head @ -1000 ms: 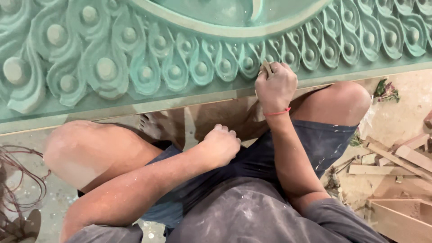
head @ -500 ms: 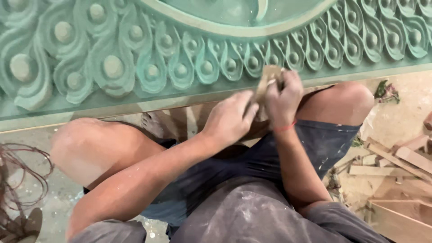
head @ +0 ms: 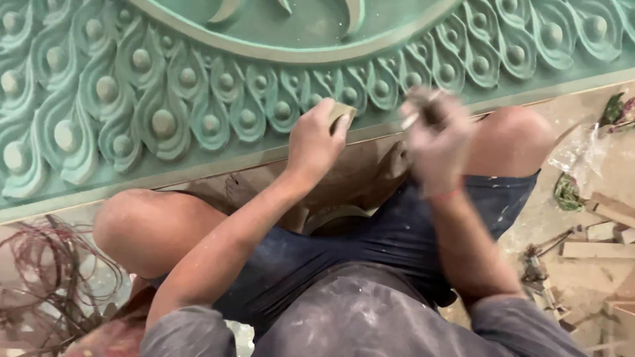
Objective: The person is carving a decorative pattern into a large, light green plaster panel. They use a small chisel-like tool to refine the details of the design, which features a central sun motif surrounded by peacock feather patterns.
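Green carved panel fills the top, full of leaf shapes. The left hand grips a small tan pad against the panel's lower edge. The blurry right hand is closed around a thin tool just beside it.

A dust-streaked grey short-sleeved shirt and dark blue shorts flecked with pale powder; knees bare, a thin red band on the right wrist.
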A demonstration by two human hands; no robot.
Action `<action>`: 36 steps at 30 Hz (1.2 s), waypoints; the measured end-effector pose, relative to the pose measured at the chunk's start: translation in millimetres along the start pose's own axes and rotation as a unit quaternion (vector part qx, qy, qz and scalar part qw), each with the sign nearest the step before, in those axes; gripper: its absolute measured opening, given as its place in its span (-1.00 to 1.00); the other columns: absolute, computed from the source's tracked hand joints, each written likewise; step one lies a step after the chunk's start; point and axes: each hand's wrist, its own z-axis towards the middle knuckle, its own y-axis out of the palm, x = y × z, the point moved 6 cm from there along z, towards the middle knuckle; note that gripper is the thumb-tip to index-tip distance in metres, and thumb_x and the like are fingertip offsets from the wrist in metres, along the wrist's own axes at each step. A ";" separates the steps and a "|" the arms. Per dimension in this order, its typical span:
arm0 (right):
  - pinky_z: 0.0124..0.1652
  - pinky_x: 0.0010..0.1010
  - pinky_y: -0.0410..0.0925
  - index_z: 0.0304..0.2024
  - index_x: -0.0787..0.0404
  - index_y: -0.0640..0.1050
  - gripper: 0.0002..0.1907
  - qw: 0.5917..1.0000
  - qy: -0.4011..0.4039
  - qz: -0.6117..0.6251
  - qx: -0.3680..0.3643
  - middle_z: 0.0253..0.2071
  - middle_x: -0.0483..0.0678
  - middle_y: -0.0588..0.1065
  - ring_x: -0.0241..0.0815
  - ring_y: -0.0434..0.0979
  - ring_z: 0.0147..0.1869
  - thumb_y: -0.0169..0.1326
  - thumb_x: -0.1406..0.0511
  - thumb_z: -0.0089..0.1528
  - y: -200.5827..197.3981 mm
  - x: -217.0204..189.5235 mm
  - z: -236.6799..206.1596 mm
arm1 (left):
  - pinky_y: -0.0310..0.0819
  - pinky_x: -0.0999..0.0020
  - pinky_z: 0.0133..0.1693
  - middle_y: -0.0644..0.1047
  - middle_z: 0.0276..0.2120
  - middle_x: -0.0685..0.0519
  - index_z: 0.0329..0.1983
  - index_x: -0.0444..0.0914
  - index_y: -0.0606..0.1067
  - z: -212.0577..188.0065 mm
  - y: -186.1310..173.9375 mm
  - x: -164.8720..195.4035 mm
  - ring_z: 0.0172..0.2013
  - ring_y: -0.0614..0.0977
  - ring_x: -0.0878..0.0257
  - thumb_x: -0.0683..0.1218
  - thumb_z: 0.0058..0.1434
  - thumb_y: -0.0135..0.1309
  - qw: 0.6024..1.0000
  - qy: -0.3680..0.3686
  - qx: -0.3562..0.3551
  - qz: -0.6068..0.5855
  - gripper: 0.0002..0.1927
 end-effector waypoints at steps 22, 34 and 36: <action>-0.40 -0.56 0.28 -0.32 0.35 0.59 -0.80 0.986 0.091 0.129 -0.050 -0.44 -0.22 0.51 -0.48 0.46 -0.43 0.26 0.42 0.41 -12.7 129.7 116.2 | 0.44 -0.01 -0.23 0.53 -0.38 -0.05 -0.39 -0.24 0.48 21.2 45.9 19.5 -0.29 0.58 -0.08 -0.11 0.18 0.20 0.973 0.050 0.065 0.216 -0.86; -0.42 -0.59 0.30 -0.18 0.35 0.63 -0.89 0.977 0.127 0.145 -0.092 -0.39 -0.22 0.53 -0.48 0.47 -0.42 0.27 0.39 0.40 -10.0 133.1 110.2 | 0.43 -0.04 -0.23 0.56 -0.37 -0.08 -0.40 -0.24 0.46 21.8 55.7 9.9 -0.29 0.57 -0.11 -0.14 0.15 0.17 0.975 -0.038 0.119 0.185 -0.88; -0.43 -0.60 0.29 -0.16 0.35 0.64 -0.88 0.977 0.134 0.135 -0.093 -0.41 -0.22 0.52 -0.49 0.47 -0.44 0.28 0.37 0.40 -9.7 132.7 110.4 | 0.43 -0.04 -0.26 0.55 -0.38 -0.10 -0.37 -0.24 0.48 20.0 55.7 8.9 -0.31 0.57 -0.13 -0.14 0.14 0.18 0.976 -0.041 0.128 0.171 -0.89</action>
